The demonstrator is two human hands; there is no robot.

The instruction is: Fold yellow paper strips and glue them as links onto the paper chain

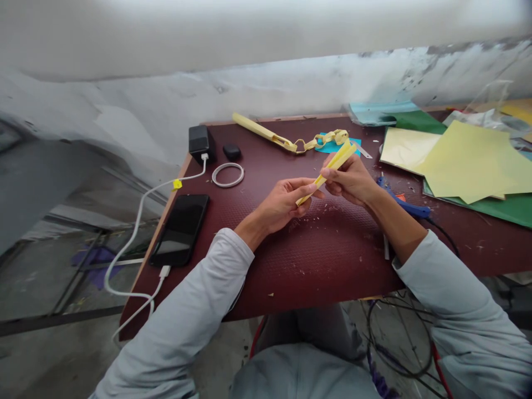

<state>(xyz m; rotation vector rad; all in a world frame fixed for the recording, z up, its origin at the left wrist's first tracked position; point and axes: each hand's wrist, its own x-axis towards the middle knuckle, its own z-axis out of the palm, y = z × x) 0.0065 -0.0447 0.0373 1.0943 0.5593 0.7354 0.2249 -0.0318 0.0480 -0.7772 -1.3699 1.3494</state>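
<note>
Above the middle of the dark red tabletop (291, 260), both hands hold a bundle of pale yellow paper strips (328, 169) clear of the surface. The left hand (282, 205) pinches the bundle's near, lower end between thumb and fingers; the right hand (351, 180) closes around it further up, and the far end sticks out past the fingers toward the wall.

Open room lies mostly near the person, where the tabletop carries only small paper scraps as far as its near edge. At the left edge a black phone (180, 228) lies close to the rim, a white cable (133, 238) plugged into it and looping off over the side. Further back on the left sit a black charger block (200, 139), a small black case (231, 151) and a coiled white cable (228, 174).

Along the far edge a yellow paper chain (320, 141) runs partly over a turquoise sheet (332, 147). Just right of the right wrist lies a blue glue gun (405, 206). Yellow and green paper sheets (469, 160) crowd the right side.

Beyond the tabletop stands a scuffed white wall (266, 83).
</note>
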